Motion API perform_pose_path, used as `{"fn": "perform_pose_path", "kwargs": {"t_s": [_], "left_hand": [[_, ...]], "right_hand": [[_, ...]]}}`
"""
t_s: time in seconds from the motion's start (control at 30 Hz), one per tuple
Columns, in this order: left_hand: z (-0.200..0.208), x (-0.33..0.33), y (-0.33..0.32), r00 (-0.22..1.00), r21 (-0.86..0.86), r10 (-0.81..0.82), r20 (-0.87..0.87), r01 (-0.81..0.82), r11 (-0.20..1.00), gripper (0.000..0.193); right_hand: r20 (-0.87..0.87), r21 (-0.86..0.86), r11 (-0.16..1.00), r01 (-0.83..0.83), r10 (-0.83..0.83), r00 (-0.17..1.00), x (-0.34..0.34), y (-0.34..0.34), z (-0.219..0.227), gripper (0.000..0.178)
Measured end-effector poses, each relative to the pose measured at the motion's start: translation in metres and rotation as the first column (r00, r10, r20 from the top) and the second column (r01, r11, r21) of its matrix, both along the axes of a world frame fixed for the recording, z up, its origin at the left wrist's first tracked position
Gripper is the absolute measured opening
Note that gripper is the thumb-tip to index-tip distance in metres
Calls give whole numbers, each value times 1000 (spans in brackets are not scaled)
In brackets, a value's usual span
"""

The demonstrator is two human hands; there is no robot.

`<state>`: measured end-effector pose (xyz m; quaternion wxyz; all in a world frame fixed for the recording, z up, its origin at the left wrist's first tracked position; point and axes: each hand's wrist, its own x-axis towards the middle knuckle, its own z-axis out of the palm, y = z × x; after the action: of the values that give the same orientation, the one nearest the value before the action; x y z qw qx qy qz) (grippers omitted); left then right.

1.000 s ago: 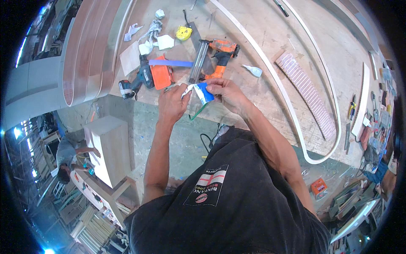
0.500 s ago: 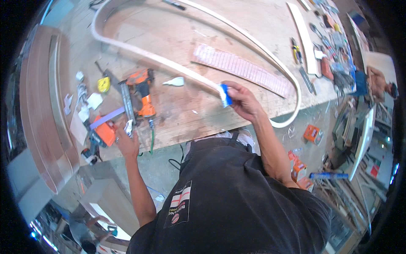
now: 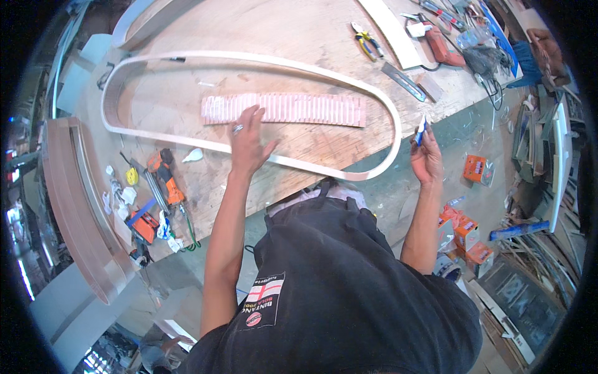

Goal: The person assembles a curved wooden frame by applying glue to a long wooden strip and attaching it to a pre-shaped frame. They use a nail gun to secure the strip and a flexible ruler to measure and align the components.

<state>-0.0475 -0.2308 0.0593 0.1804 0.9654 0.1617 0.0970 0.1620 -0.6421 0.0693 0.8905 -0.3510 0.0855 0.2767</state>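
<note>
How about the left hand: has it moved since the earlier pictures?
Yes, rightward. Earlier the left hand was near the orange nail gun; now it is well to that tool's right, reaching to the striped strip.

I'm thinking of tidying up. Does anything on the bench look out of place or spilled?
Slightly: crumpled white scraps lie loose on the bench near the tape measure, and a crumpled blue-and-white scrap sits near the edge. They look like litter among tools. I see no clear spill.
</note>
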Motion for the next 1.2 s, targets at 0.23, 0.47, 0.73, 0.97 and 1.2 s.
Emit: {"fn": "perform_pose_path", "kwargs": {"t_s": [0.23, 0.47, 0.73, 0.97, 1.2], "left_hand": [[-25, 99, -5, 872, -2, -119, -475, 134, 991, 114], [-28, 116, 17, 850, 88, -272, -451, 346, 934, 103], [12, 136, 43, 681, -279, -486, -548, 399, 874, 89], [1, 137, 63, 718, -452, -566, -405, 381, 806, 66], [9, 119, 73, 825, -424, -500, -262, 367, 828, 49]], "right_hand": [[-37, -24, 984, 175, -176, 984, -4, -99, -13, 41], [-53, 36, 971, 237, -235, 971, -45, -113, -33, 39], [-76, 22, 972, 235, -233, 969, -90, -48, -25, 39], [-57, -157, 961, 226, -237, 970, -96, 36, 11, 38], [-35, -314, 931, 188, -209, 977, -90, 99, 34, 29]]}}
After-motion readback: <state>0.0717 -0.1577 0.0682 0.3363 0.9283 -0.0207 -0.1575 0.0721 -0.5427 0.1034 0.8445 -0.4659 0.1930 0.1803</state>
